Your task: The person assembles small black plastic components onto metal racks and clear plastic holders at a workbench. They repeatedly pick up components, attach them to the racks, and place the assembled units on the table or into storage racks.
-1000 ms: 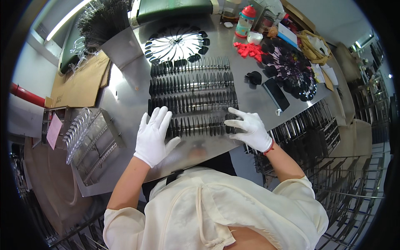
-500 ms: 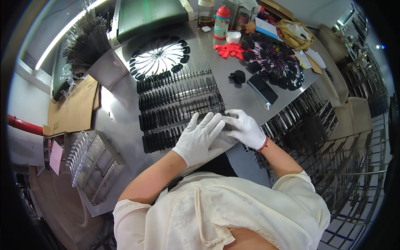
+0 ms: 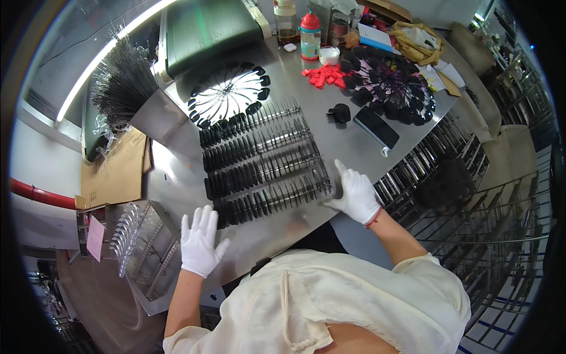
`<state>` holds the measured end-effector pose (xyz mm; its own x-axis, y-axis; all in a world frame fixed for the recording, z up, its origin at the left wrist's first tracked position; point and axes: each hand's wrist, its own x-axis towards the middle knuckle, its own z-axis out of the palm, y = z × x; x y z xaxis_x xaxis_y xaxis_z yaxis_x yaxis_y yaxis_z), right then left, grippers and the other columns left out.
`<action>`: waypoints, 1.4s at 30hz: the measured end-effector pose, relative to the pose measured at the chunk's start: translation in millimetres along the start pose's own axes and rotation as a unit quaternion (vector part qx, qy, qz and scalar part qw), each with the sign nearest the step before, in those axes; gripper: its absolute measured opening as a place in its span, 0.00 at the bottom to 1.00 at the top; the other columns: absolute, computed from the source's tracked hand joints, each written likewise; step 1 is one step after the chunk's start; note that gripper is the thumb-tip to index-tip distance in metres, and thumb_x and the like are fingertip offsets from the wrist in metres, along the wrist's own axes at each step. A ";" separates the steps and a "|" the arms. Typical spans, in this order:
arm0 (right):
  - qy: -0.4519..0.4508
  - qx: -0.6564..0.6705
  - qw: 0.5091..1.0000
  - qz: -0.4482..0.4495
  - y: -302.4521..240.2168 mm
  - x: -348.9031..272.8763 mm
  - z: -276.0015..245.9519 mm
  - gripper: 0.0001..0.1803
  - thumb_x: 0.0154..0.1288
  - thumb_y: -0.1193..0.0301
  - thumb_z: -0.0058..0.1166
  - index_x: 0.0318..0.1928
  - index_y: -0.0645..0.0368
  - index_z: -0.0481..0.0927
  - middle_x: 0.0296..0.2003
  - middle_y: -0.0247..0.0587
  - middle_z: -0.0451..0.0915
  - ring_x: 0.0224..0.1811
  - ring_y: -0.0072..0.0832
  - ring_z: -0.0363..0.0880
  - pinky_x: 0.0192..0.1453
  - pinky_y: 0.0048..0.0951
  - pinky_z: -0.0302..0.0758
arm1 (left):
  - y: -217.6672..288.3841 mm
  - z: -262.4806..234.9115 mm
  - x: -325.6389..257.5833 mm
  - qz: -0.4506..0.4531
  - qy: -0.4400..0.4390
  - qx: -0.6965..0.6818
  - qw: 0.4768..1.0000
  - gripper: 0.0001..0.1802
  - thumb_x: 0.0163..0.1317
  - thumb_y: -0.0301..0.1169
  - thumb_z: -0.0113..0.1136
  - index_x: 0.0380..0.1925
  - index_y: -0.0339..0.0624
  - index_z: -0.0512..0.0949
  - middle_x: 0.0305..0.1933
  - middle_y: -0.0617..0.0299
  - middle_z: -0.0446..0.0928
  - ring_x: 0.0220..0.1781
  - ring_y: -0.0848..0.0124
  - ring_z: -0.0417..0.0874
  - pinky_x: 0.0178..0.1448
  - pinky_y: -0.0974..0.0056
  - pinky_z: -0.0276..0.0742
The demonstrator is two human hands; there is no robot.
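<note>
No writing can be read — not even on the pink paper (image 3: 95,238).

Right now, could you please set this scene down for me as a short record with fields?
Surface: metal table
Centre: four rows of slim black pieces
Left hand: white-gloved, grip open and empty, by the left end of the nearest row; contact unclear
Right hand: white-gloved, grip open and empty, by that row's right end
Beyond the rows: fanned ring of black pieces
Right side: smartphone, small red pieces
Left side: metal box of thin dark rods
</note>
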<state>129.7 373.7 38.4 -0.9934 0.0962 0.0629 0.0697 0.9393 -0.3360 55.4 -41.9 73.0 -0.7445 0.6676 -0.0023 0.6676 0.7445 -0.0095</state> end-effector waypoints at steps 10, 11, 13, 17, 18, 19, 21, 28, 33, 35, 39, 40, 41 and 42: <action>0.015 0.021 0.998 0.063 -32.6 11.5 -0.7 0.16 0.68 0.66 0.53 0.49 0.64 0.78 0.22 0.54 0.83 0.25 0.52 0.85 0.35 0.54 0.81 | 36.6 -59.2 52.2 -0.038 0.256 -0.014 0.966 0.52 0.54 0.60 0.69 0.70 0.35 0.65 0.73 0.43 0.68 0.73 0.41 0.67 0.76 0.31 0.54; 0.023 0.021 0.997 0.068 -37.6 8.6 -7.5 0.15 0.69 0.66 0.51 0.49 0.64 0.79 0.21 0.54 0.83 0.25 0.53 0.85 0.34 0.54 0.80 | 57.1 -72.3 66.2 -0.009 0.237 -0.020 0.971 0.51 0.52 0.60 0.69 0.68 0.36 0.67 0.71 0.44 0.69 0.72 0.43 0.68 0.74 0.31 0.55; 0.039 0.026 0.997 0.065 -52.6 3.1 -13.1 0.14 0.69 0.66 0.50 0.46 0.63 0.79 0.21 0.54 0.83 0.25 0.53 0.85 0.34 0.54 0.80 | 98.8 -96.7 90.8 0.040 0.188 -0.021 0.981 0.49 0.51 0.61 0.68 0.65 0.39 0.70 0.68 0.47 0.70 0.70 0.48 0.68 0.72 0.31 0.56; 0.058 0.042 0.995 0.071 -64.2 -13.2 4.0 0.15 0.69 0.64 0.50 0.44 0.62 0.81 0.22 0.57 0.83 0.26 0.55 0.84 0.36 0.55 0.80 | 146.4 -80.7 134.3 0.121 0.183 0.004 0.976 0.44 0.59 0.62 0.60 0.66 0.43 0.70 0.68 0.49 0.69 0.73 0.51 0.65 0.72 0.31 0.55; 0.062 0.056 0.995 0.062 -64.2 -13.7 11.5 0.15 0.69 0.63 0.50 0.44 0.62 0.81 0.23 0.57 0.83 0.27 0.56 0.84 0.36 0.56 0.80 | 147.1 -71.8 144.2 0.119 0.195 0.032 0.973 0.43 0.61 0.62 0.58 0.67 0.44 0.70 0.69 0.49 0.69 0.74 0.50 0.64 0.72 0.31 0.55; 0.072 0.053 0.993 0.076 -65.3 -15.7 13.5 0.14 0.69 0.63 0.50 0.44 0.62 0.81 0.23 0.58 0.83 0.27 0.57 0.84 0.36 0.56 0.80 | 145.8 -75.3 147.2 0.119 0.164 0.031 0.979 0.43 0.62 0.64 0.56 0.68 0.44 0.69 0.69 0.48 0.69 0.74 0.50 0.64 0.72 0.31 0.55; 0.085 0.069 0.991 0.080 -66.8 -22.9 15.1 0.12 0.68 0.65 0.52 0.42 0.60 0.80 0.23 0.60 0.82 0.28 0.59 0.83 0.36 0.57 0.80 | 127.2 -56.9 136.0 0.130 0.216 0.041 0.967 0.46 0.60 0.67 0.56 0.68 0.44 0.69 0.68 0.52 0.70 0.73 0.53 0.65 0.72 0.31 0.57; 0.100 0.112 0.983 0.103 -37.7 -49.7 24.1 0.09 0.66 0.68 0.57 0.38 0.61 0.78 0.23 0.62 0.80 0.28 0.62 0.81 0.34 0.60 0.76 | -12.2 -57.6 50.4 0.088 0.128 0.034 0.987 0.48 0.52 0.65 0.65 0.65 0.44 0.73 0.65 0.50 0.72 0.70 0.50 0.70 0.73 0.33 0.58; 0.090 0.135 0.981 0.105 -33.1 -50.4 32.7 0.09 0.66 0.71 0.57 0.42 0.63 0.78 0.24 0.61 0.80 0.30 0.62 0.81 0.36 0.60 0.76 | -139.0 -55.7 56.8 -0.142 0.287 -0.173 0.931 0.33 0.61 0.55 0.65 0.57 0.42 0.79 0.54 0.47 0.81 0.56 0.47 0.80 0.63 0.47 0.74; 0.108 0.151 0.978 0.101 -34.4 -48.1 30.8 0.10 0.65 0.71 0.56 0.44 0.63 0.78 0.24 0.61 0.80 0.29 0.62 0.81 0.35 0.60 0.76 | -203.2 -60.7 103.4 -0.292 0.347 -0.183 0.872 0.30 0.63 0.56 0.64 0.51 0.42 0.82 0.47 0.49 0.84 0.50 0.50 0.84 0.58 0.50 0.77; 0.101 0.118 0.983 0.100 -25.1 -52.0 35.7 0.16 0.64 0.72 0.56 0.51 0.64 0.78 0.23 0.62 0.80 0.28 0.62 0.81 0.35 0.60 0.76 | -255.3 -118.7 201.2 -0.423 0.372 -0.122 0.817 0.31 0.63 0.60 0.61 0.48 0.42 0.86 0.49 0.47 0.85 0.54 0.53 0.85 0.58 0.50 0.78; 0.101 0.117 0.983 0.100 -23.5 -52.8 38.9 0.17 0.63 0.72 0.56 0.52 0.64 0.79 0.23 0.62 0.80 0.27 0.62 0.81 0.35 0.60 0.76 | -261.4 -123.8 216.0 -0.462 0.379 -0.102 0.795 0.33 0.63 0.61 0.61 0.49 0.42 0.85 0.50 0.47 0.85 0.55 0.53 0.85 0.57 0.50 0.79; 0.101 0.116 0.983 0.103 -24.6 -53.5 38.3 0.17 0.63 0.72 0.56 0.52 0.64 0.79 0.23 0.62 0.80 0.27 0.62 0.81 0.35 0.60 0.76 | -252.0 -139.6 221.7 -0.489 0.344 -0.117 0.793 0.29 0.64 0.58 0.61 0.47 0.44 0.87 0.50 0.48 0.86 0.54 0.52 0.86 0.56 0.50 0.80; 0.101 0.115 0.983 0.106 -26.5 -54.2 36.4 0.18 0.63 0.72 0.56 0.53 0.65 0.79 0.23 0.62 0.80 0.27 0.62 0.81 0.35 0.60 0.76 | -259.2 -135.7 228.4 -0.497 0.335 -0.123 0.791 0.27 0.65 0.57 0.60 0.45 0.45 0.87 0.49 0.49 0.86 0.53 0.52 0.87 0.56 0.50 0.80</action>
<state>178.4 331.6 9.6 -0.9190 0.3664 0.1455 0.2273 0.7939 -0.5639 -287.1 -81.3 210.6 -0.7874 -0.4555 0.4154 -0.2048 0.8288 0.5208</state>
